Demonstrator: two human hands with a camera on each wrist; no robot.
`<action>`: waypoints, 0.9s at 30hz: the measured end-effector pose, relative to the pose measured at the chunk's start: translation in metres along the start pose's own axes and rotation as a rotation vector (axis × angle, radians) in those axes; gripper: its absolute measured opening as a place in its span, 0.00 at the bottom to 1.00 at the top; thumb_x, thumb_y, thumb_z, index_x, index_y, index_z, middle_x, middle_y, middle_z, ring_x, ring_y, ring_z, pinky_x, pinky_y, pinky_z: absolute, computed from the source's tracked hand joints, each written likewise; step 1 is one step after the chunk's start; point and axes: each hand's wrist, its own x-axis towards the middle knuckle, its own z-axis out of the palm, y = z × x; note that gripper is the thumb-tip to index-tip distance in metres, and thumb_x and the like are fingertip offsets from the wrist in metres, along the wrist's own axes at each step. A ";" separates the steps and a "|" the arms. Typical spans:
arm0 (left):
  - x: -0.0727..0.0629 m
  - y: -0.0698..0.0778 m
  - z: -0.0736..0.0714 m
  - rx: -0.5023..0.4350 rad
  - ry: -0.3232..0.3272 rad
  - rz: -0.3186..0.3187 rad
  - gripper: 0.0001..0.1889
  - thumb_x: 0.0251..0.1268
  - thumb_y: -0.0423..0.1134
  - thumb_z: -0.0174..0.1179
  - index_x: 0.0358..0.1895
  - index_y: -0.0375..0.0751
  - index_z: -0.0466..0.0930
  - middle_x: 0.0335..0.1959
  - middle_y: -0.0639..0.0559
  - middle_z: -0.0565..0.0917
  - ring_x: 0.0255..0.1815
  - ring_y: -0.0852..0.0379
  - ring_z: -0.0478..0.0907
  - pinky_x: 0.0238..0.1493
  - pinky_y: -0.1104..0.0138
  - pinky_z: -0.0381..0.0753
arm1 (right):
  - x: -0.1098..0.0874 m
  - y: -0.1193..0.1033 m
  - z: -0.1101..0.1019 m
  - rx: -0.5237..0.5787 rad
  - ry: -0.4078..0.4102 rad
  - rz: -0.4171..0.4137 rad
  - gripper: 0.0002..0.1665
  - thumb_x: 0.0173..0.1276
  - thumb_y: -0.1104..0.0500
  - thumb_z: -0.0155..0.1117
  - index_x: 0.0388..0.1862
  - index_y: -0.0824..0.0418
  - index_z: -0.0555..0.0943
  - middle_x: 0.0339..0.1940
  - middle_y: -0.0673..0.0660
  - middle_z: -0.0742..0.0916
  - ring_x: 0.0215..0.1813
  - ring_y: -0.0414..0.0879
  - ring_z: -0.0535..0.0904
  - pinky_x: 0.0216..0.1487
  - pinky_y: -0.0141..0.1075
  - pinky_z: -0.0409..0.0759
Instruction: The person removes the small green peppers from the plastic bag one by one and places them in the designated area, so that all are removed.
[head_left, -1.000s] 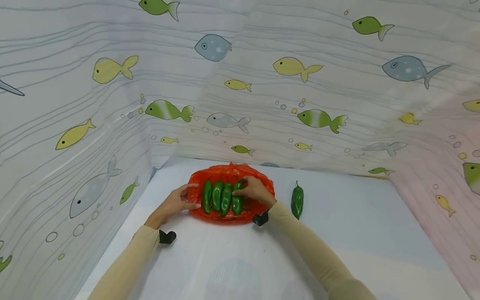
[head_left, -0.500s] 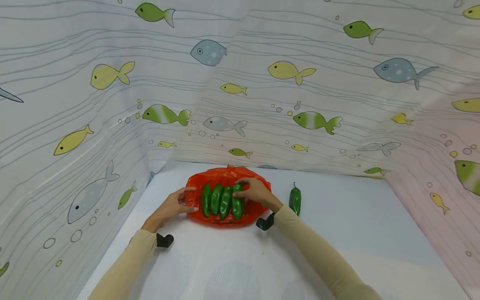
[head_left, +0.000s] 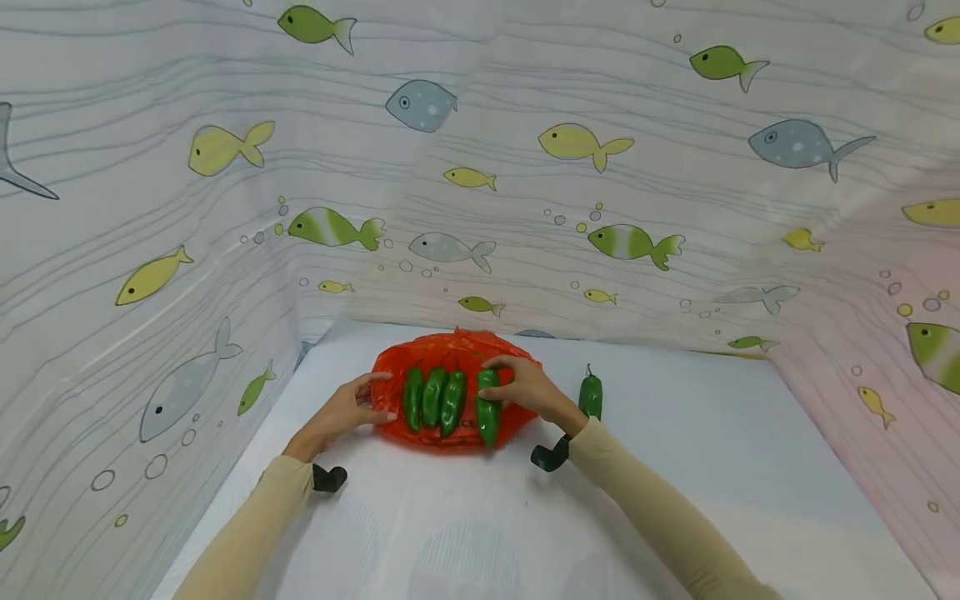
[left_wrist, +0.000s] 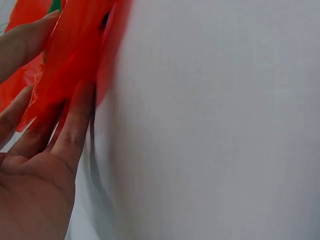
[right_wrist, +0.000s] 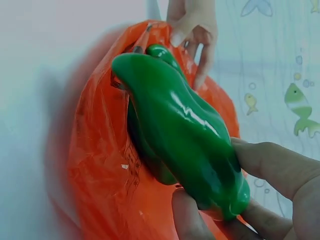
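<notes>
My right hand (head_left: 531, 390) holds a glossy green pepper (head_left: 489, 408) by its stem end, thumb and fingers round it. In the right wrist view that pepper (right_wrist: 175, 125) is tilted over the red plastic bag (right_wrist: 100, 165). Several more green peppers (head_left: 432, 397) lie side by side in the bag (head_left: 390, 364), to the left of the held one. My left hand (head_left: 341, 417) grips the bag's left edge. The left wrist view shows the thumb on one side of the red plastic (left_wrist: 75, 55) and fingers (left_wrist: 72, 130) behind it.
One loose green pepper (head_left: 590, 395) lies on the white table (head_left: 697, 450) right of the bag, partly behind my right forearm. Fish-patterned sheets (head_left: 517, 208) hang at the back and both sides.
My right hand has shifted right with the held pepper, opening a gap between it and the others. The left hand stays at the bag's edge.
</notes>
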 end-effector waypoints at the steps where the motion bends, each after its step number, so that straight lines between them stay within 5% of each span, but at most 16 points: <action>1: 0.000 0.000 0.001 0.004 -0.001 -0.005 0.42 0.59 0.38 0.77 0.76 0.42 0.65 0.69 0.34 0.73 0.66 0.38 0.73 0.60 0.56 0.80 | -0.002 0.000 -0.001 -0.006 0.010 0.000 0.32 0.63 0.50 0.79 0.65 0.52 0.80 0.67 0.57 0.78 0.40 0.64 0.86 0.53 0.49 0.82; 14: 0.006 -0.004 0.001 0.015 0.010 -0.008 0.41 0.59 0.39 0.77 0.75 0.43 0.67 0.67 0.35 0.74 0.65 0.38 0.74 0.59 0.56 0.81 | -0.017 0.002 -0.019 -0.077 0.152 -0.018 0.32 0.63 0.47 0.79 0.65 0.46 0.81 0.56 0.56 0.84 0.44 0.47 0.83 0.45 0.43 0.83; 27: 0.009 -0.006 0.002 0.009 0.024 0.016 0.39 0.59 0.38 0.77 0.73 0.41 0.69 0.65 0.36 0.77 0.62 0.41 0.76 0.55 0.63 0.81 | -0.029 0.017 -0.038 -0.065 0.176 0.029 0.35 0.63 0.46 0.78 0.69 0.47 0.79 0.56 0.56 0.85 0.49 0.50 0.83 0.51 0.50 0.85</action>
